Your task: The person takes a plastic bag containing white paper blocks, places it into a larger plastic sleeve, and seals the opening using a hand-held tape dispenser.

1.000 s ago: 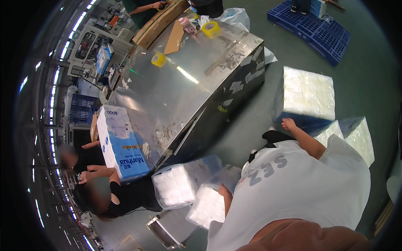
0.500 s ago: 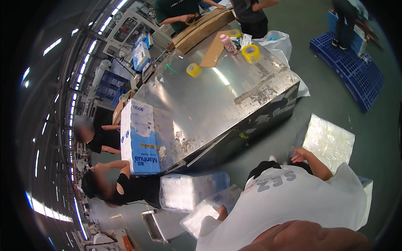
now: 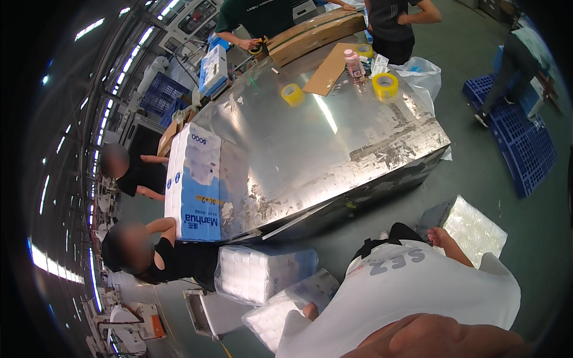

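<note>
Low beside my body on the left, my left hand (image 3: 310,311) is at the edge of a clear-wrapped pack of white rolls or tissues (image 3: 271,325); its fingers are mostly hidden. My right hand (image 3: 439,237) hangs in front of me on the right with its fingers loosely bent and apart, and I see nothing in it. It is nearest to a shiny plastic-wrapped bale (image 3: 471,230); whether they touch I cannot tell. Another wrapped pack (image 3: 253,274) stands by the table's near left corner.
A metal-topped table (image 3: 286,161) bears a blue-and-white tissue pack (image 3: 200,191), yellow tape rolls (image 3: 385,86), a cardboard sheet (image 3: 328,71), a pink bottle (image 3: 353,62) and a long carton (image 3: 316,36). Co-workers stand around it. A blue pallet (image 3: 519,137) lies at far right.
My view has shifted, and the bale now appears lower. My right hand's fingers are less spread. The co-worker at left has lowered a hand from the head to the tissue pack.
</note>
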A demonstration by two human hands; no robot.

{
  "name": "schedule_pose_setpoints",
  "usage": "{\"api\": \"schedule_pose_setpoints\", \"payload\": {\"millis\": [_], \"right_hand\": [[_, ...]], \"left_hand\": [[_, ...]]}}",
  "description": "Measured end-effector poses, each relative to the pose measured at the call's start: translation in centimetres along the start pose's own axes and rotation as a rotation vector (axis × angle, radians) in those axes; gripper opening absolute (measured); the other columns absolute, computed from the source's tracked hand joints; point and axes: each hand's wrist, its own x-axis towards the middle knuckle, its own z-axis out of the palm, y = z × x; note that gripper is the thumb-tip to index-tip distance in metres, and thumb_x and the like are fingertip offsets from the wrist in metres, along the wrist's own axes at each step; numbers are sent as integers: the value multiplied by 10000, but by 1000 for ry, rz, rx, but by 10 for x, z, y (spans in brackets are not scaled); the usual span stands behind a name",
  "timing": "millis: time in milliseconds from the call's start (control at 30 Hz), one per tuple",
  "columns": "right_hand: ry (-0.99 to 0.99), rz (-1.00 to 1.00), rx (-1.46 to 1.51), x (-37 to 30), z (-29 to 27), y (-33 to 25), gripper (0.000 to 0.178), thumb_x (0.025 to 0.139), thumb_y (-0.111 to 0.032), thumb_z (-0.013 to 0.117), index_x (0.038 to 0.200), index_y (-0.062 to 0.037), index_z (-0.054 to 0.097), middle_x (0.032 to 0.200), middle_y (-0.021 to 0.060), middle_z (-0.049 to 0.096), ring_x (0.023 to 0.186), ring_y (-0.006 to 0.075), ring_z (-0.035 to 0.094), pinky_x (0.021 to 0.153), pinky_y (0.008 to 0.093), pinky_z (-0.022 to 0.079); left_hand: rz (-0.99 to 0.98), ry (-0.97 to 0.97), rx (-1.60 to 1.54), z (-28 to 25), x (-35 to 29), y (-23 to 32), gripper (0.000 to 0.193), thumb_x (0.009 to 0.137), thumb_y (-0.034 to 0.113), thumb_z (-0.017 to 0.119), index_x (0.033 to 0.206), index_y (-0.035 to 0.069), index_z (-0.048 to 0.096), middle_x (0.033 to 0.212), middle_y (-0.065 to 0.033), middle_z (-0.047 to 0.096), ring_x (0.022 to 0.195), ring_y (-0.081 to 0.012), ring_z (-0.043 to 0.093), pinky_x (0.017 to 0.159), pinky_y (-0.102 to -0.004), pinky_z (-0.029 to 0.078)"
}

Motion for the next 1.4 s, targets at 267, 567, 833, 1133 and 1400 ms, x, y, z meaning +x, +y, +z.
{"api": "schedule_pose_setpoints", "payload": {"millis": [267, 567, 833, 1133, 1400], "right_hand": [[54, -148, -149, -6, 38, -80, 264, 850, -289, 396, 998, -96, 500, 821, 94, 606, 631, 149, 594, 490, 207, 457], [-27, -84, -321, 9, 29, -135, 289, 852, -315, 417, 996, -80, 504, 810, 109, 599, 639, 163, 595, 496, 241, 472], [-73, -54, -431, 18, -44, -165, 286, 842, -299, 419, 1011, -88, 510, 794, 100, 606, 628, 163, 600, 502, 249, 480], [35, -81, -533, -38, -228, -229, 291, 826, -301, 426, 1008, -97, 525, 817, 90, 612, 653, 154, 587, 557, 235, 470], [-160, -110, -418, -46, -281, -215, 306, 813, -318, 460, 1020, -104, 533, 824, 61, 616, 665, 121, 584, 556, 210, 457]], "left_hand": [[15, 20, 142, 13, 14, 12, 289, 803, 189, 394, 746, -24, 581, 747, -212, 595, 729, -339, 585, 649, -432, 455], [130, 490, 54, 53, -8, 42, 308, 822, 167, 335, 692, 16, 569, 657, -195, 580, 607, -350, 574, 563, -457, 450], [-160, 419, -343, 62, -29, 142, 526, 880, 329, 233, 797, -32, 606, 806, -243, 584, 812, -377, 559, 754, -411, 424], [331, 544, 213, 109, -32, 234, 314, 859, 207, 326, 868, 9, 569, 630, -168, 584, 571, -329, 554, 543, -405, 441], [-22, 109, -1056, 115, -76, 377, 203, 809, 255, 444, 717, 79, 485, 559, -65, 458, 442, -219, 422, 403, -357, 329]]}}
